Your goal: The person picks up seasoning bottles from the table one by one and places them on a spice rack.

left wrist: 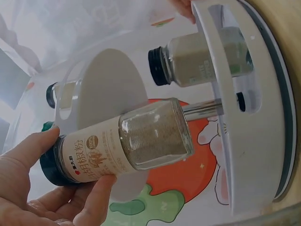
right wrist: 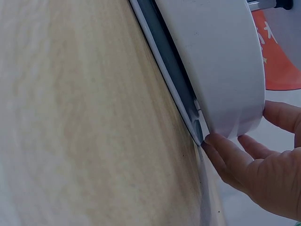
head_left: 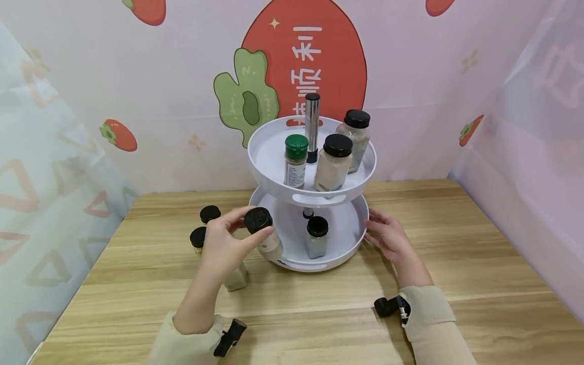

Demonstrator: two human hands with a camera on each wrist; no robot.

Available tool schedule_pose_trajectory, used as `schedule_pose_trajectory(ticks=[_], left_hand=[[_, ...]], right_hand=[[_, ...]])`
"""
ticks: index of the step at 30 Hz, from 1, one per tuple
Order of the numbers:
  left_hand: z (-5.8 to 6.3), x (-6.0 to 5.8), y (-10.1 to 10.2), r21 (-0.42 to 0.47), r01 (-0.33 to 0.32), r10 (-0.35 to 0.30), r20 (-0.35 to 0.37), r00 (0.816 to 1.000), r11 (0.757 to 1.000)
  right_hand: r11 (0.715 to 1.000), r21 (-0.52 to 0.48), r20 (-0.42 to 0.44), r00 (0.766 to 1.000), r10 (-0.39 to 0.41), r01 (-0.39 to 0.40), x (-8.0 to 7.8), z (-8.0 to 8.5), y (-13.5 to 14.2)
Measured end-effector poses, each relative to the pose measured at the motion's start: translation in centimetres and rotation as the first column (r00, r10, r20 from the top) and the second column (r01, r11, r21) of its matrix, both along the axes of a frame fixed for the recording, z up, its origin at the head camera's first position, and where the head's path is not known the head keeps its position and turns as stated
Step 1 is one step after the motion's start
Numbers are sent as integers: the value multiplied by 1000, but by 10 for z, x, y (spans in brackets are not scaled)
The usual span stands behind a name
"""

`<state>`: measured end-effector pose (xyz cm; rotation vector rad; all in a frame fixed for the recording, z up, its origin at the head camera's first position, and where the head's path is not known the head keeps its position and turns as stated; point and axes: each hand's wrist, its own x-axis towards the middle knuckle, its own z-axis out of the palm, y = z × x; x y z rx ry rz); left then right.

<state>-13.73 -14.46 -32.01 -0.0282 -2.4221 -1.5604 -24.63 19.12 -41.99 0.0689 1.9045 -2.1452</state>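
Note:
My left hand (head_left: pixel 223 246) grips a glass spice jar (left wrist: pixel 155 134) by its black-lidded end, thumb and fingers on opposite sides. Pale brown powder fills the jar, which bears a cream label with Chinese print. In the head view it is tilted over the left rim of the lower tier (head_left: pixel 339 258) of a white two-tier round tray. Inside that tier stands a smaller black-lidded jar (head_left: pixel 317 243). On the tray's right side my right hand (head_left: pixel 388 238) touches the outer wall and rim of the lower tier with fairly straight fingers (right wrist: pixel 230 155).
The upper tier (head_left: pixel 269 170) bears a green-capped shaker (head_left: pixel 295 165) and two black-lidded jars, one in front (head_left: pixel 333 167) and one behind (head_left: pixel 358 134). A metal post (head_left: pixel 312 121) rises through it. Black-lidded jars (head_left: pixel 198 237) stand on the wooden table (head_left: pixel 137 284), partly behind my left hand.

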Motion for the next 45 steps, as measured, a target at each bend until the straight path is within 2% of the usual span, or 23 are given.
schedule_pose_trajectory(ticks=[8, 17, 25, 30, 37, 45], left_hand=[[-9, -12, 16, -29, -81, 81, -11, 997, 996], [-19, -29, 26, -36, -135, 133, -47, 990, 990], [-24, -47, 29, 26, -159, 160, -34, 987, 987], [-28, -52, 28, 49, -150, 151, -20, 988, 987], [-33, -61, 27, 40, -172, 172, -3, 985, 984], [-46, -70, 27, 41, -162, 165, -62, 984, 986]], right_hand=[[1000, 1, 2, 1000, -1, 1, -1, 0, 0], [1000, 0, 13, 1000, 2, -2, -1, 1, 0], [1000, 3, 10, 1000, 3, -3, -1, 2, 0], [1000, 17, 10, 1000, 10, -10, 0, 0, 0], [1000, 28, 13, 1000, 10, -10, 0, 0, 0], [1000, 19, 13, 1000, 13, -13, 2, 1, -1]])
